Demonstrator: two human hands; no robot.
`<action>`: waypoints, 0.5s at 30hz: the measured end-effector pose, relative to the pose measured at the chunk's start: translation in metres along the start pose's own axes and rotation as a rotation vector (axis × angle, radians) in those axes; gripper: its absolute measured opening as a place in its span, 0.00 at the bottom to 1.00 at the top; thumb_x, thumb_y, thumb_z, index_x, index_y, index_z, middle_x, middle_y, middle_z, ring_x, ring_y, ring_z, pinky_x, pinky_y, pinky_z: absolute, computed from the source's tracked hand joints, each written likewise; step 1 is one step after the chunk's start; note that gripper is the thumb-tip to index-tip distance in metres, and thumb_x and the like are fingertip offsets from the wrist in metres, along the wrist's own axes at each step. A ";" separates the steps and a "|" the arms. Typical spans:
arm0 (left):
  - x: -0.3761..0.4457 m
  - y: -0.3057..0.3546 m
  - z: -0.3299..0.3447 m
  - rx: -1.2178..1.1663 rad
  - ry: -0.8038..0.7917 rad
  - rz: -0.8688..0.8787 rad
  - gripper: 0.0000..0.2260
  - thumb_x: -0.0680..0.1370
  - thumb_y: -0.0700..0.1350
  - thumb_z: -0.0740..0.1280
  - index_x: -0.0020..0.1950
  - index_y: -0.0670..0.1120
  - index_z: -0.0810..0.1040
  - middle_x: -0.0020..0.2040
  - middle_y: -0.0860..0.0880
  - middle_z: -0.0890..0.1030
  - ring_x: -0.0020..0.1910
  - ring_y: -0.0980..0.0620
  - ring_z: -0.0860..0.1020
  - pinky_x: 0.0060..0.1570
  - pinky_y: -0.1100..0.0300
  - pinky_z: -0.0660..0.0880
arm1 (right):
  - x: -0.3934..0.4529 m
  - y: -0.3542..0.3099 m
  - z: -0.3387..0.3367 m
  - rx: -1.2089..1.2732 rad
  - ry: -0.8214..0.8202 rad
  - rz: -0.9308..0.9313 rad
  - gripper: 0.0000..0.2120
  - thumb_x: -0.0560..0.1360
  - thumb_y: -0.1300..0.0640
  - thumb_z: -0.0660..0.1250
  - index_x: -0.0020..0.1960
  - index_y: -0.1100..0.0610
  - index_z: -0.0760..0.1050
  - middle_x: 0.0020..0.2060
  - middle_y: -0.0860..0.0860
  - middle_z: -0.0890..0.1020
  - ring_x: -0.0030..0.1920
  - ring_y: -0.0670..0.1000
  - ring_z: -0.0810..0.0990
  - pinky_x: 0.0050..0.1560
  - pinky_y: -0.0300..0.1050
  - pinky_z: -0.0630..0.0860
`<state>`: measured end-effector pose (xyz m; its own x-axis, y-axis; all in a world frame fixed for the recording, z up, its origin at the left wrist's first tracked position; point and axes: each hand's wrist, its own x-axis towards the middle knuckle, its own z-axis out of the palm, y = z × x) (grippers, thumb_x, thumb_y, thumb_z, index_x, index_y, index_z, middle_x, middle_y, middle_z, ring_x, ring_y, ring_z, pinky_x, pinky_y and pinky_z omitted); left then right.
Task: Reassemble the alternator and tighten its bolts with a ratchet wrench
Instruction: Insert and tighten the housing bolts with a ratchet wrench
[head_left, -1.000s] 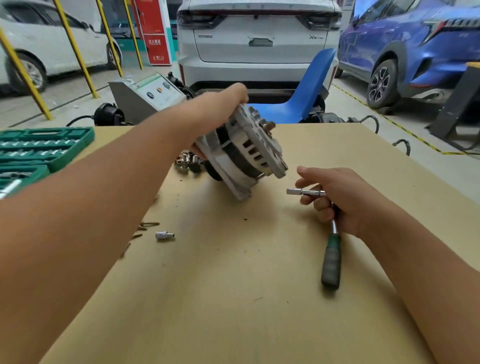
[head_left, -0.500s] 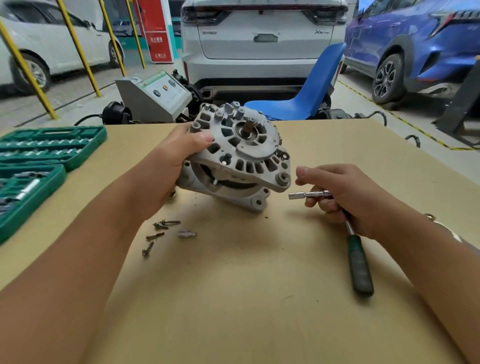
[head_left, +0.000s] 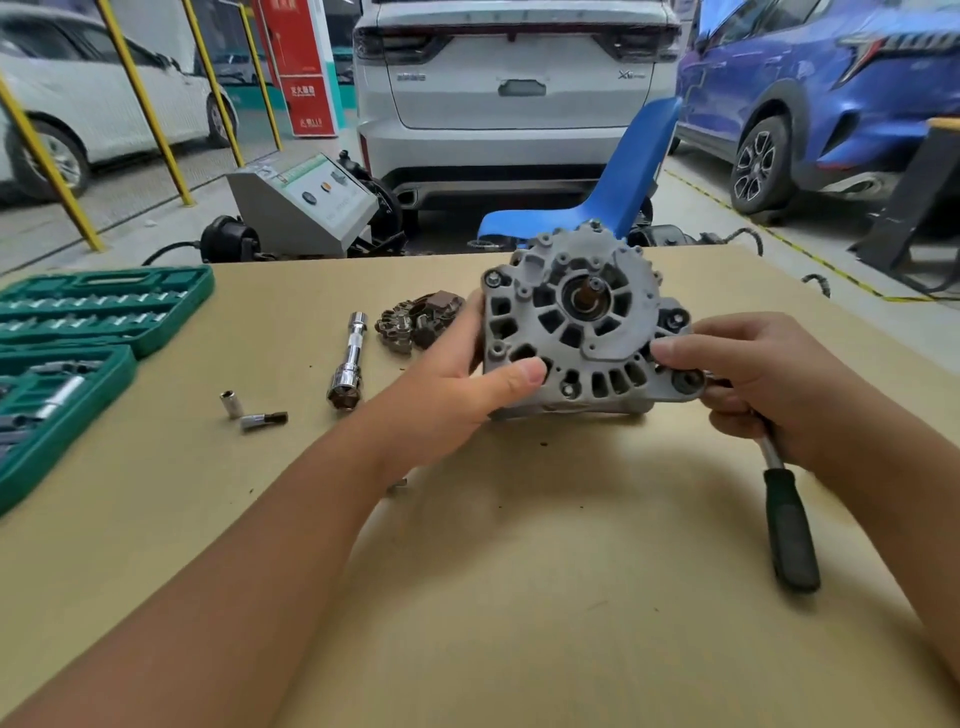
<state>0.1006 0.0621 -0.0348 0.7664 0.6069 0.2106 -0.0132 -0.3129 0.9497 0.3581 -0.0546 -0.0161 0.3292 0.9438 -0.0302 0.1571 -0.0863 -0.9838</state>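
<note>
Nearest to me, the ratchet (head_left: 788, 525) lies with its dark handle low at the right, its shaft running up into my right hand (head_left: 769, 384). That hand curls its lower fingers round the shaft while the thumb and forefinger touch the right edge of the alternator (head_left: 582, 322). My left hand (head_left: 457, 395) grasps the alternator's left side, thumb pressed on the front face, fingers hidden behind the housing. The alternator stands on edge on the table (head_left: 519, 597), near its far side, slotted end frame and shaft end facing me. The housing halves appear joined, and bolt heads show at the upper left and right ears, so I judge the main body to be closed up. Whether those bolts are tight, I cannot tell; the wrench head is hidden behind my fingers. Just left of the alternator lies the rectifier (head_left: 415, 319), not yet fitted, so reassembly is incomplete. Further left lie an extension (head_left: 349, 358), two small sockets (head_left: 254, 413) and the green case (head_left: 98, 312).
</note>
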 end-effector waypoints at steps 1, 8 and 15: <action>0.004 0.001 0.004 0.032 0.016 -0.003 0.25 0.80 0.46 0.69 0.76 0.57 0.67 0.68 0.57 0.80 0.69 0.55 0.78 0.72 0.48 0.72 | -0.001 0.000 -0.002 0.005 0.013 0.011 0.18 0.58 0.47 0.82 0.39 0.58 0.84 0.32 0.56 0.70 0.24 0.48 0.60 0.25 0.37 0.57; 0.023 -0.003 -0.015 0.564 0.452 -0.037 0.17 0.83 0.63 0.61 0.56 0.54 0.85 0.42 0.59 0.85 0.45 0.59 0.82 0.47 0.53 0.78 | -0.004 -0.002 -0.010 0.029 0.081 0.034 0.27 0.60 0.36 0.79 0.40 0.60 0.84 0.27 0.51 0.76 0.23 0.47 0.62 0.23 0.36 0.61; 0.050 -0.018 -0.057 1.244 0.182 -0.545 0.29 0.79 0.62 0.66 0.79 0.64 0.62 0.71 0.51 0.73 0.70 0.42 0.70 0.59 0.44 0.69 | 0.005 0.001 -0.017 -0.142 0.298 0.159 0.22 0.79 0.42 0.67 0.43 0.61 0.83 0.31 0.59 0.84 0.24 0.50 0.69 0.23 0.41 0.67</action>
<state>0.1026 0.1396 -0.0282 0.3929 0.9196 -0.0007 0.9142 -0.3905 0.1085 0.3761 -0.0556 -0.0147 0.6133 0.7825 -0.1077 0.2025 -0.2876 -0.9361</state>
